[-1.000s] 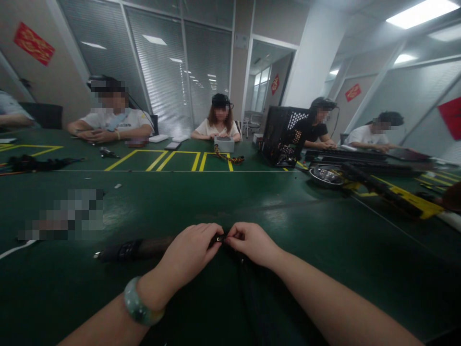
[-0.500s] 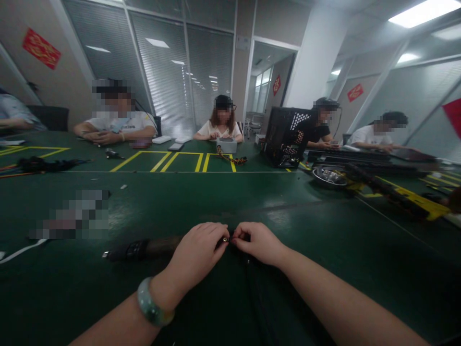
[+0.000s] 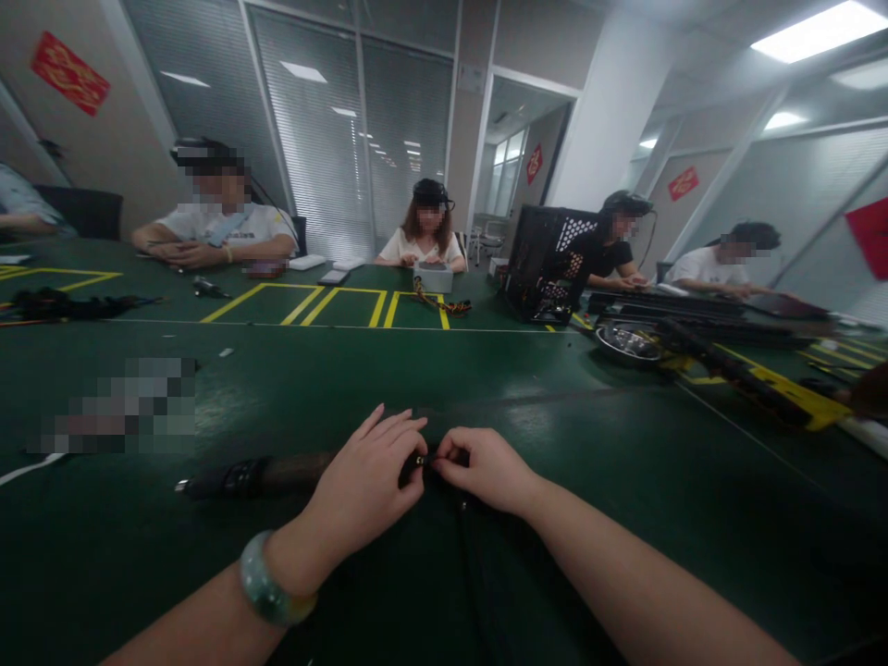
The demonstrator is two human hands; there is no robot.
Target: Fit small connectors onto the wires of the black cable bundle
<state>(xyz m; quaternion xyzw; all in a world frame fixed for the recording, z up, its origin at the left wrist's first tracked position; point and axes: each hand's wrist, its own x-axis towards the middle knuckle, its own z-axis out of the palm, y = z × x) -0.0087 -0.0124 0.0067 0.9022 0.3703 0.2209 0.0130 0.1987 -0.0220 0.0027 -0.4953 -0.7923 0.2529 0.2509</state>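
Note:
My left hand [image 3: 375,467], a jade-coloured bangle on its wrist, pinches a small dark piece with a brass-coloured spot [image 3: 420,460] between thumb and forefinger. Its other fingers are stretched out. My right hand [image 3: 486,467] is closed in a pinch on the dark end just beside it; the fingertips of both hands nearly meet. Under and left of my left hand lies a long dark rod-shaped object [image 3: 242,476] with ridged rings and a silver tip; its right part is hidden. A dark strap or cord [image 3: 472,555] runs toward me below my right hand, with a small shiny spot.
Across the green table [image 3: 333,370] sit several people. A grey metal box [image 3: 434,277] with coloured wires and a black computer case [image 3: 545,264] stand at the far side. On the right are a round metal dish [image 3: 628,342] and a yellow-and-black long object [image 3: 777,379].
The view has shifted slightly, so the near things appear further left. My left hand's outer fingers have lifted and straightened. Both hands still pinch at the same spot.

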